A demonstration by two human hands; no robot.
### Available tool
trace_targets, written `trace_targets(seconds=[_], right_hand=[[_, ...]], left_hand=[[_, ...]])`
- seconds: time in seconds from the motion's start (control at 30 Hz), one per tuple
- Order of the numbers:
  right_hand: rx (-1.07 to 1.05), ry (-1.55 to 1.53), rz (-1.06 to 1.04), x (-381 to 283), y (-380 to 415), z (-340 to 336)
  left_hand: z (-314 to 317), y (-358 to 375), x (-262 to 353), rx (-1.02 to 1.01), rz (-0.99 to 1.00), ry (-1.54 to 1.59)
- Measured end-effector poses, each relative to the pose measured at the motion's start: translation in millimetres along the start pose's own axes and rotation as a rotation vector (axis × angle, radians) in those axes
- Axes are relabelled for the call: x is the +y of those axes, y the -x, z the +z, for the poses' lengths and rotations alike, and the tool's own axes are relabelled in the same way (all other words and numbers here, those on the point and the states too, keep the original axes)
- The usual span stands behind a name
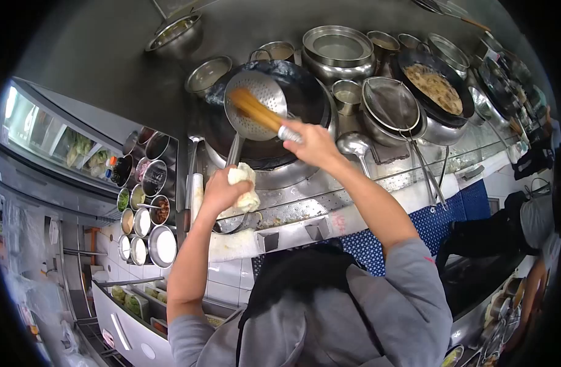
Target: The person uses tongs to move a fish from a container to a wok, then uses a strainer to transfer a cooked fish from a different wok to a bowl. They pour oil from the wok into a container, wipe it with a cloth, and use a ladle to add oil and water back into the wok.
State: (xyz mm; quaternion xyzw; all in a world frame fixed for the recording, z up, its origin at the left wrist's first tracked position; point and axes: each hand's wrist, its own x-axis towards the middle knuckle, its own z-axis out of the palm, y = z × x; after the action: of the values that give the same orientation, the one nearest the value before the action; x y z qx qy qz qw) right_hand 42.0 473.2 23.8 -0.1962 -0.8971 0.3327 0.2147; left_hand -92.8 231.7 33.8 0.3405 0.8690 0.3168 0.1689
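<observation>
My left hand [222,191] is closed round the handle of a perforated metal strainer ladle [271,92], with a pale cloth [246,186] bunched in the same grip. The strainer's round head is held over a large dark wok [306,92]. In my right hand [314,144] is a bamboo wok brush [256,109], its white-wrapped end in my fingers. The brush's bristle end lies over the strainer's perforated face and is slightly blurred; whether it touches cannot be made out.
Right of the wok, a wire-mesh strainer [390,104] rests on a pot, beside a ladle [355,145]. Farther right, another wok [433,85] holds brownish food in liquid. Seasoning containers [163,246] stand at left. A person [519,223] is at the right edge.
</observation>
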Motion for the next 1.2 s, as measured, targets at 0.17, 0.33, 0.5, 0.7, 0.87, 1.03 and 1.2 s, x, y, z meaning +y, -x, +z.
trace_targets(seconds=[0.17,0.33,0.5,0.7,0.87,1.03,1.2], right_hand=[[-0.047,0.382,0.025,16,-37,-16],[0.154,0.190,-0.203,-26,-36,1],[0.214,0.119,0.179,-38,-61,0],[-0.146,0.105,-0.102,-36,-22,-1],[-0.090,0.353,0.012,-14,-35,-57],[-0.477,0.807,-0.141,-28,-38,-54],[-0.203,0.655,0.059,24,-123,48]], left_hand=[[-20,35,5,0.088,-0.103,0.107],[-15,44,8,0.091,-0.047,0.235],[-1,39,-11,0.119,-0.091,0.467],[0,45,-15,0.245,-0.019,0.264],[-17,90,-70,0.530,0.098,0.038],[-17,179,-106,0.399,-0.236,0.685],[7,229,-125,0.309,-0.398,0.935]])
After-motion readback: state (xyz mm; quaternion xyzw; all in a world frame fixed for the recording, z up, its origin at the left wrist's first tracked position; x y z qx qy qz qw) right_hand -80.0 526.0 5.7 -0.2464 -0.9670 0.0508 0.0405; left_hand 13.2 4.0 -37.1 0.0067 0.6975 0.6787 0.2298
